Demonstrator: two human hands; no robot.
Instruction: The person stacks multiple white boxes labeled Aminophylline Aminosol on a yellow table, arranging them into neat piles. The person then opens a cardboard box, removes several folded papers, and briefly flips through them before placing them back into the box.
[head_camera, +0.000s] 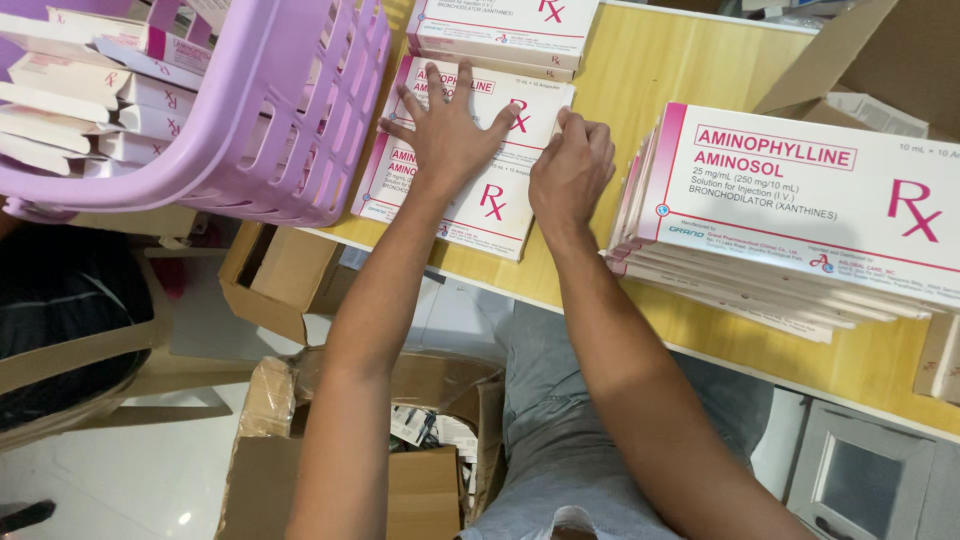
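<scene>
A person's left hand (447, 132) lay flat with fingers spread wide on a white-and-pink carton (470, 150) at the near edge of a yellow wooden table (640, 80), pressing it down rather than gripping it. The right hand (572, 170) sat just beside it, fingers curled narrow around the carton's right-hand edge, apparently pinching a flap there (the fingertips were turned away from the camera, so how much they held could not be told). The carton lay directly beneath both hands, its long axis running away from the person and tilted slightly to the right; what looked like a second carton of the same kind lay under it. The left hand covered the carton's middle and was the nearer to its centre, while the right worked only its side. A further pile of like cartons (500, 30) sat beyond, at the table's far side. To the right, well apart from the hands, stood a stack of flattened cartons (790, 200) of the same print. A lilac plastic basket (290, 130) holding more white-and-pink boxes tilted in from the left, its rim near the carton's left edge. Below the table edge stood an open cardboard box (430, 470) on the pale floor.
</scene>
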